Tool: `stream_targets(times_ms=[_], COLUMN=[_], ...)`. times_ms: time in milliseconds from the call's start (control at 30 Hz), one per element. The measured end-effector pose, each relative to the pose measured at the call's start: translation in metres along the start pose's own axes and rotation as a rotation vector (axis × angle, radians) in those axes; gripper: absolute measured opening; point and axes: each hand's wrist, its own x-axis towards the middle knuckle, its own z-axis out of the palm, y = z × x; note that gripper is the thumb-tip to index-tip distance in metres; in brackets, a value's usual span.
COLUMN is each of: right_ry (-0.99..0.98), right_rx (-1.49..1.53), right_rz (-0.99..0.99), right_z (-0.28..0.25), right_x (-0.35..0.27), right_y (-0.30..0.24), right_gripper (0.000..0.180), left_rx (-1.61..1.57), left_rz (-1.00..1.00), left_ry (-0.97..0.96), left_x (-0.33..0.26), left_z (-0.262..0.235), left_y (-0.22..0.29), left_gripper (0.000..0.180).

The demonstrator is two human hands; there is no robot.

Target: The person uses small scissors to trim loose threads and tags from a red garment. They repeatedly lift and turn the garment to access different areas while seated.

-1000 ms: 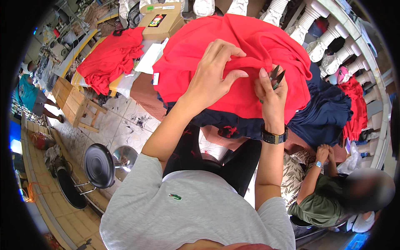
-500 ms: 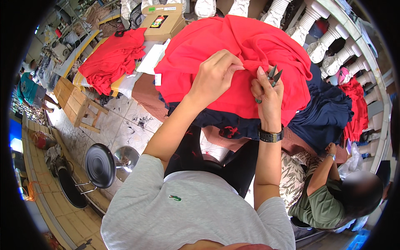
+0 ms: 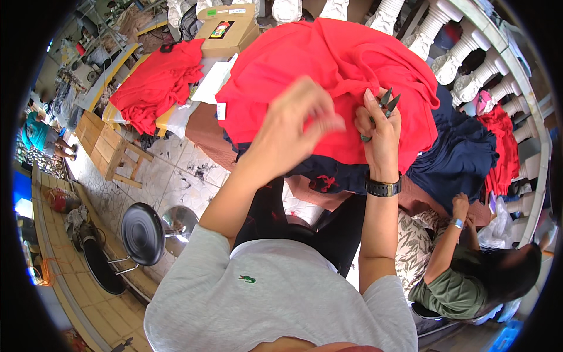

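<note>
Left hand (image 3: 295, 125), its grip blurred beyond telling, hangs apart from the right hand (image 3: 381, 128), clamped on snips (image 3: 392, 106) whose far-pointing blades could, slipping, nick the red cloth (image 3: 267, 70).

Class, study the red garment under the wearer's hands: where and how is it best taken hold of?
Probably by its raised fold left of the right hand, pinched between thumb and finger from the left: it bunches into a ridge there, while blades of the snips point up on the other side.
</note>
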Motion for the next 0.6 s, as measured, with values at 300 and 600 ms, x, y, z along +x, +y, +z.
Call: stream_targets(times_ms=[300, 600], right_ry=[0.037, 0.263], right_rx=[-0.007, -0.489], right_rz=[0.014, -0.425], right_z=[0.002, 0.019], right_x=[0.0, -0.011], right_y=[0.0, 0.004], right_gripper=[0.007, 0.011], left_rx=[0.175, -0.315], left_rz=[0.179, -0.371], left_ry=[0.236, 0.011], left_x=[0.023, 0.009], left_z=[0.032, 0.017], left_y=[-0.054, -0.034], left_gripper=[0.008, 0.01])
